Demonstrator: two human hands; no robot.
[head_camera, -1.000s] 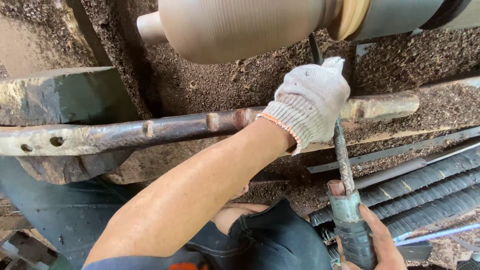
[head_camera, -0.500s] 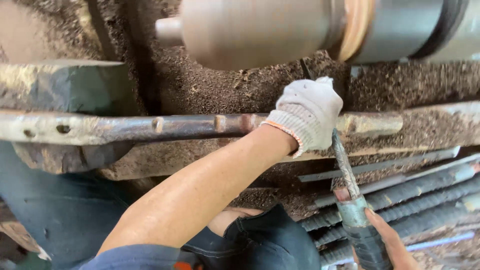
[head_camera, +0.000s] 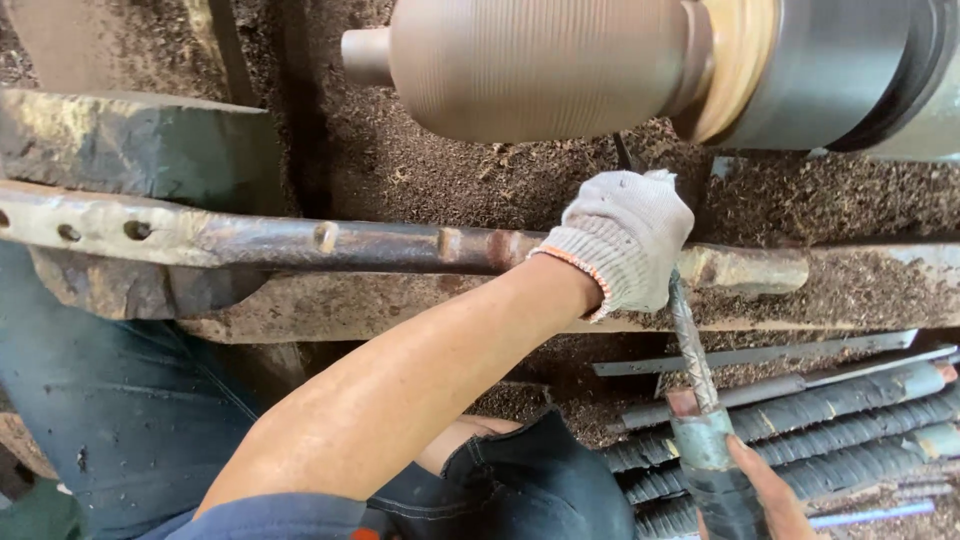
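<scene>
My gloved left hand (head_camera: 625, 240) stays clamped around the chisel (head_camera: 690, 350) on the rusty rest bar (head_camera: 330, 243), my bare right hand (head_camera: 765, 490) still gripping its handle, tip kept under the spinning wood (head_camera: 540, 65).

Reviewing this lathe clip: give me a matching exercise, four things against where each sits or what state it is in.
Things:
1. left hand
2. right hand
3. turned wooden piece
4. ribbed steel bars

States:
A. bare, on the chisel's handle end
B. lying side by side at lower right
C. mounted across the top of the view
D. white-gloved, on the rusty tool rest

Pairs: 1-D, 2-A, 3-C, 4-B
</scene>
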